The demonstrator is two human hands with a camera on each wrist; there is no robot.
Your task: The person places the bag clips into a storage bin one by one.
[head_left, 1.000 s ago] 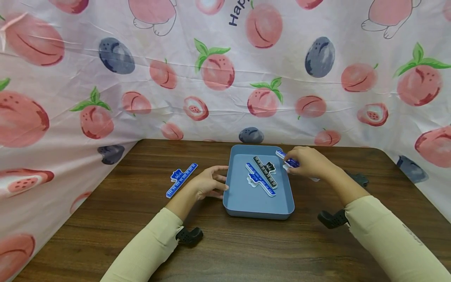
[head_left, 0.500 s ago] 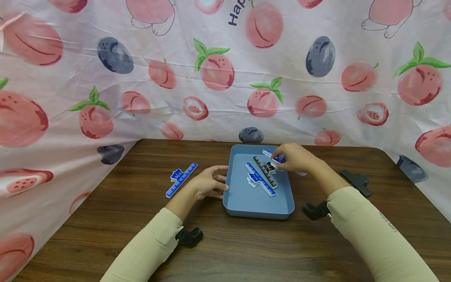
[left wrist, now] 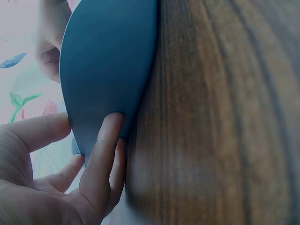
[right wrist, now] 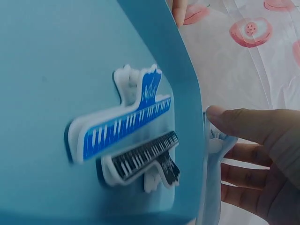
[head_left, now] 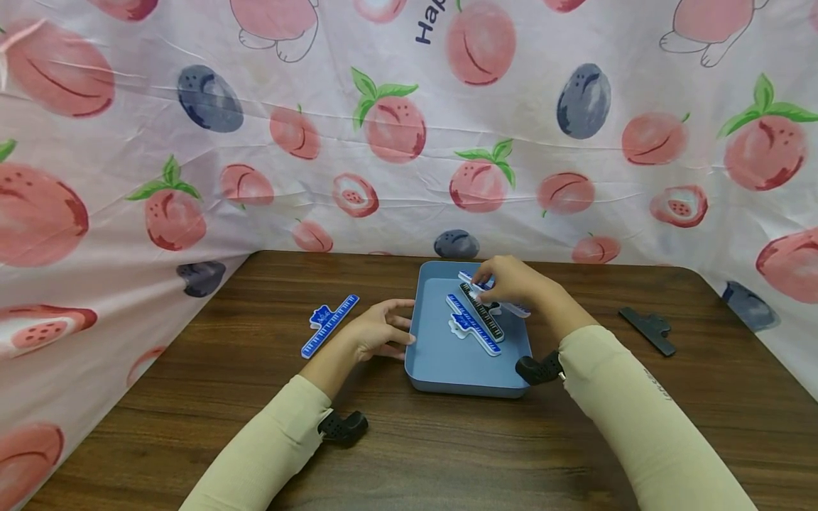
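My right hand (head_left: 514,284) pinches a blue-and-white clip (head_left: 515,310) with a piano-key print above the far right part of a blue tray (head_left: 460,387). The fingers hide the middle of that clip. In the right wrist view, thumb and fingers hold its pale handle (right wrist: 215,145). On the tray floor lie a black piano-key clip (right wrist: 145,157) and another blue piano-key clip (right wrist: 126,127), side by side and slanted. My left hand (head_left: 378,331) touches the tray's left side; its fingers rest against the outer wall (left wrist: 110,61) in the left wrist view.
One more blue piano-key clip (head_left: 329,326) lies on the brown wooden table (head_left: 422,447), left of the tray. A plain black clip (head_left: 647,331) lies on the table to the right. A fruit-print cloth (head_left: 396,206) hangs behind and around the table.
My right hand has moved left with the blue clip, from the tray's right edge to over the tray. The plain black clip has come into full view. My left hand has stayed put.
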